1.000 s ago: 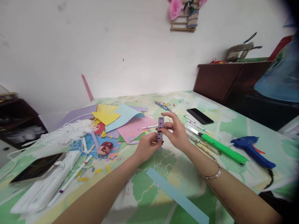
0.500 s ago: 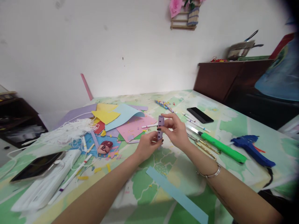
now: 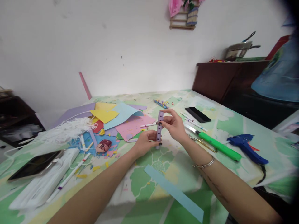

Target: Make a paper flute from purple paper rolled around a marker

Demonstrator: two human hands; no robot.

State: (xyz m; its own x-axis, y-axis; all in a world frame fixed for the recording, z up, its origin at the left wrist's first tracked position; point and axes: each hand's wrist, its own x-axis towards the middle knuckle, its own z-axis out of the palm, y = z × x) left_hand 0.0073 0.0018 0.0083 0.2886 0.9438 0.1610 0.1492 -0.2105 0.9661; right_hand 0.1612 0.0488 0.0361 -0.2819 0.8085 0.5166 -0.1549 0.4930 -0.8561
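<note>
Both of my hands hold a slim purple paper tube (image 3: 159,133) with dark dots, nearly upright above the table. My left hand (image 3: 147,143) pinches its lower part between thumb and fingers. Higher up, the fingers and thumb of my right hand (image 3: 173,123) close on the upper part. A light blue paper strip (image 3: 174,193) lies in front of my hands, reaching toward the near table edge. Behind the tube, a thin white marker (image 3: 148,125) rests on pink paper (image 3: 133,126).
On the right lie a green-handled knife (image 3: 219,146), gold-handled scissors (image 3: 203,144), a blue glue gun (image 3: 249,147) and a black phone (image 3: 198,114). To the left are tangled white string (image 3: 60,132), coloured paper (image 3: 105,115), a white power strip (image 3: 44,180) and a tablet-like device (image 3: 36,165).
The purple tube now shows more of its length, with its lower end visible below my left fingers. My right hand has shifted slightly up and left; the whole view has moved a little.
</note>
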